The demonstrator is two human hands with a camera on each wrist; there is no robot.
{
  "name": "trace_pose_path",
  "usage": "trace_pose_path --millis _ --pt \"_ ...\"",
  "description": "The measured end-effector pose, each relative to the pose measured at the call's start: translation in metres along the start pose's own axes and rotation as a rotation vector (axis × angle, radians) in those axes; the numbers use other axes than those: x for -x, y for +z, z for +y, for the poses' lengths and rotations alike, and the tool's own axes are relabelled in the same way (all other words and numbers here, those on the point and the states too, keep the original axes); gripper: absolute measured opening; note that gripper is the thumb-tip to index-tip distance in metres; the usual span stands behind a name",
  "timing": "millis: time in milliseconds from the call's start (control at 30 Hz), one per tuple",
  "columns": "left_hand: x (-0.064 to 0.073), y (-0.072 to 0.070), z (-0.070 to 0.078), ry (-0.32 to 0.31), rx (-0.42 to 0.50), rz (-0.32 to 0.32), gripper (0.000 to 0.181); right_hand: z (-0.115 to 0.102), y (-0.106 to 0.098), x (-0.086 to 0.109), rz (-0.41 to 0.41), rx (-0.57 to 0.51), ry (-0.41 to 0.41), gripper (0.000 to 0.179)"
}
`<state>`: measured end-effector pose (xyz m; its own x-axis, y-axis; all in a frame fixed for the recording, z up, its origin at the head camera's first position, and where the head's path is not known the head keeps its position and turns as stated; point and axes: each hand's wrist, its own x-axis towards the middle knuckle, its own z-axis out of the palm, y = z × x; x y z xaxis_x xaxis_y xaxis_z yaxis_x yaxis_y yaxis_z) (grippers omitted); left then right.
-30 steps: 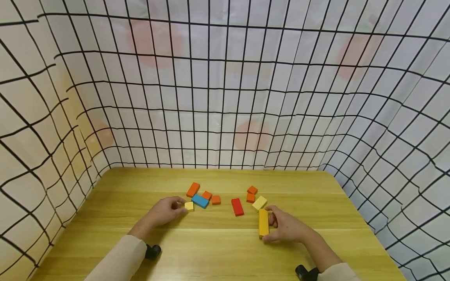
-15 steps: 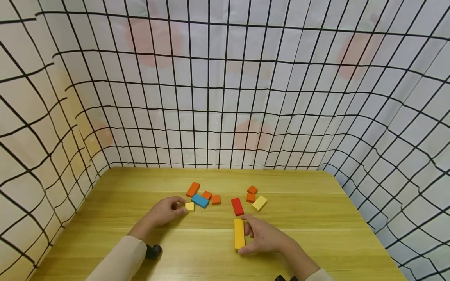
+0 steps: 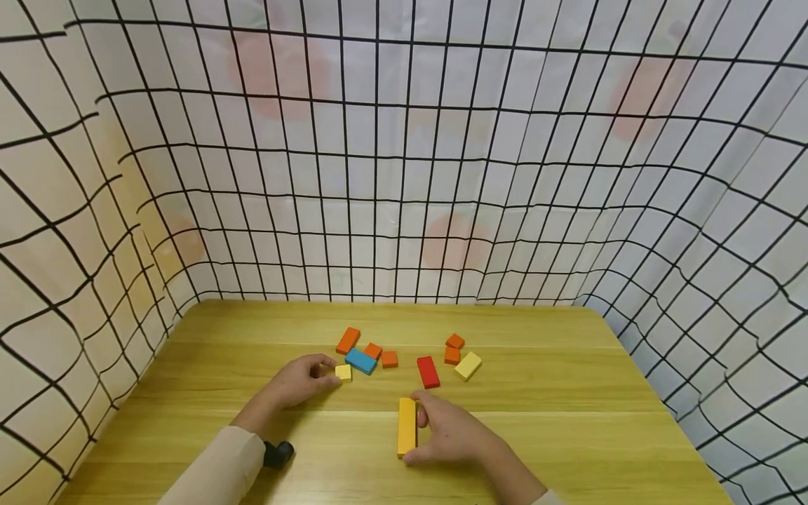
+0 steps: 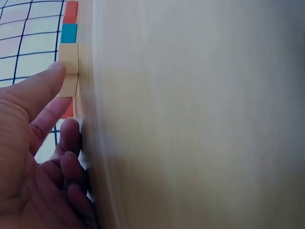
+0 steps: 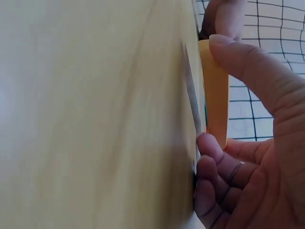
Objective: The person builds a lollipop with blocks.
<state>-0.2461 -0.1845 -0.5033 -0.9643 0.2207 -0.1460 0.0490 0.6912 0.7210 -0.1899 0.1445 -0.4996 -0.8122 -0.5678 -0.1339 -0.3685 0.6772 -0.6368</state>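
Observation:
My left hand (image 3: 301, 381) pinches a small pale yellow block (image 3: 344, 373) between thumb and finger at the table's left middle. In the left wrist view the thumb lies on this yellow block (image 4: 69, 81), its other fingers loosely curled by the tabletop. A long yellow-orange block (image 3: 407, 429) is held by my right hand (image 3: 451, 429), thumb at its near end and a finger at the far end. Seen from the right wrist, the long block (image 5: 217, 95) spans from the thumb to the index finger, with the remaining fingers curled beneath.
Beyond the left hand lie a blue block (image 3: 361, 361), an orange block (image 3: 348, 340) and two orange cubes (image 3: 389, 359). A red block (image 3: 428, 372) lies past the right hand, with a pale yellow block (image 3: 468, 366) and orange pieces (image 3: 452, 355) farther right. Black netting (image 3: 404, 175) encloses the table.
The right hand has carried the long yellow-orange block leftward, from beside the right-hand pale yellow block to the front middle. My left hand has stayed nearly still at the small yellow block.

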Motion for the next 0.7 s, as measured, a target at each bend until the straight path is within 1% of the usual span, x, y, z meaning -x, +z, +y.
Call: trace_pose_path --millis 133,267,367,533,700 --pt "0.0003 0.0003 0.0010 0.034 -0.020 -0.003 0.032 -0.0027 0.0024 -0.0002 0.006 0.028 -0.007 0.095" --pt "0.0004 0.0005 0.0005 0.047 -0.023 0.004 0.030 -0.0034 0.0028 0.0002 0.003 0.046 -0.011 0.095" --pt "0.0006 0.0018 -0.0006 0.044 -0.012 0.006 0.031 -0.0018 0.0037 0.0008 -0.002 0.018 0.011 0.099" --pt "0.0013 0.0034 -0.0014 0.027 0.028 0.018 0.034 0.0022 0.0061 0.0009 0.003 -0.066 0.049 0.098" --pt "0.0016 0.0030 -0.0014 0.013 0.084 0.030 0.038 0.0037 0.0069 0.0008 0.011 -0.067 0.051 0.096"
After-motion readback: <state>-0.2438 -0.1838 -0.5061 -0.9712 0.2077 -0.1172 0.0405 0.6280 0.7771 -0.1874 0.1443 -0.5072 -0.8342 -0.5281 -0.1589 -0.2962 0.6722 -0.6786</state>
